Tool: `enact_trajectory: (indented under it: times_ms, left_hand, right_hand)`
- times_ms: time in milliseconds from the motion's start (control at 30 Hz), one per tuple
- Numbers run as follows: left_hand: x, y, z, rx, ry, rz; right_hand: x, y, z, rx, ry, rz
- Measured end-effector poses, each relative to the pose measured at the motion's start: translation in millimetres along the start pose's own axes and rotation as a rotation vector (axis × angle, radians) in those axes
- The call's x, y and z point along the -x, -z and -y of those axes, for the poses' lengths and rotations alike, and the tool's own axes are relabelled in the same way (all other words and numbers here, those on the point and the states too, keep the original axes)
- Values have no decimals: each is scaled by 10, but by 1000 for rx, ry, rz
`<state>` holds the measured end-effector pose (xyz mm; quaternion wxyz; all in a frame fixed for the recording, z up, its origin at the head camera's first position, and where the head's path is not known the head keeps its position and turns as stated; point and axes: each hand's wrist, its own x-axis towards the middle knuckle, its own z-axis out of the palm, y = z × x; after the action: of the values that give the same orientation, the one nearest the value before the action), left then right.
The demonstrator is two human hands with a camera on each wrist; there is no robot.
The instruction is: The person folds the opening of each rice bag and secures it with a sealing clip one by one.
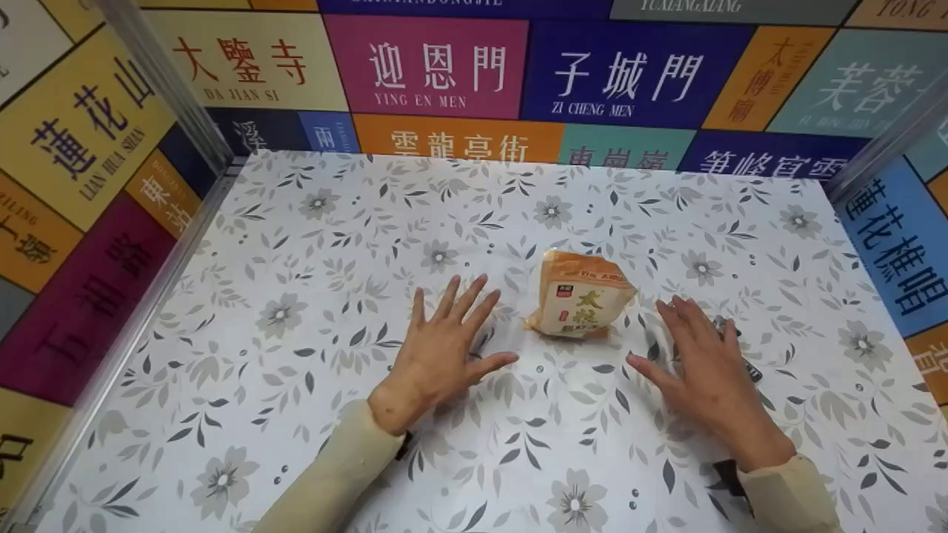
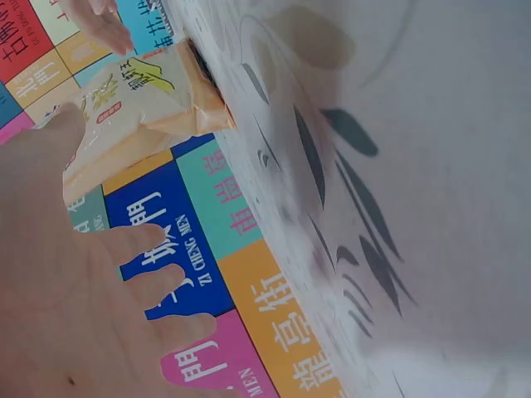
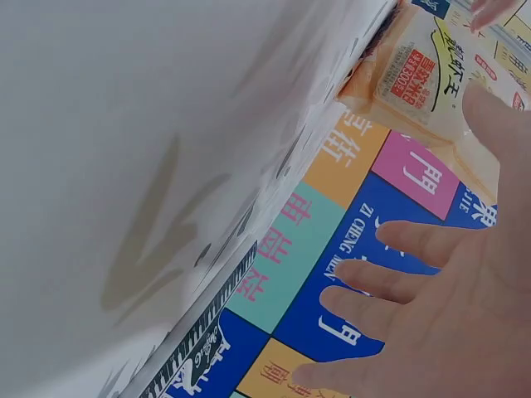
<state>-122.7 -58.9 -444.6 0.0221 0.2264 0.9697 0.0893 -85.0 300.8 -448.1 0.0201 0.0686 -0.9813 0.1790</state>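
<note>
A plastic snack bag (image 1: 581, 300) in orange and cream, with large green characters, stands upright on the table between the two hands. To its left is my left hand (image 1: 441, 355), fingers spread and apart from the bag. On the other side, my right hand (image 1: 703, 370) has its fingers extended and holds nothing. Both wrist views show the bag (image 2: 137, 108) beyond the thumb, touched by neither hand as far as the head view shows. Partly hidden under the right hand lies a slim dark-and-silver item (image 3: 195, 340) with a striped, ruler-like edge; its kind is unclear.
The table (image 1: 296, 414) wears a white cover with grey flowers and leaves. Colourful panels with Chinese lettering (image 1: 437, 66) rise behind it and at both sides. A pale metal edge strip (image 1: 141, 311) runs along the left side.
</note>
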Motion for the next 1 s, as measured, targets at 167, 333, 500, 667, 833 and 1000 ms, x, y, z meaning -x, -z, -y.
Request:
enact_trajectory:
  times_ms: [167, 333, 500, 667, 833, 1000]
  left_hand:
    - [-49, -17, -49, 72, -7, -2]
    - [-80, -20, -79, 124, -13, -14]
    - [-131, -23, -127, 176, -16, -24]
    - [-206, -40, -183, 270, -34, -43]
    - [-273, -40, -246, 322, -50, -59]
    - [-322, -40, -306, 346, -58, -55]
  right_hand:
    - [21, 12, 22, -24, -6, -24]
    - [23, 9, 38, -36, 7, -43]
    - [16, 24, 50, -47, 17, -43]
    - [-6, 36, 83, -81, 45, -52]
    - [-47, 47, 133, -107, 57, -58]
    - [-57, 33, 159, -149, 63, -60]
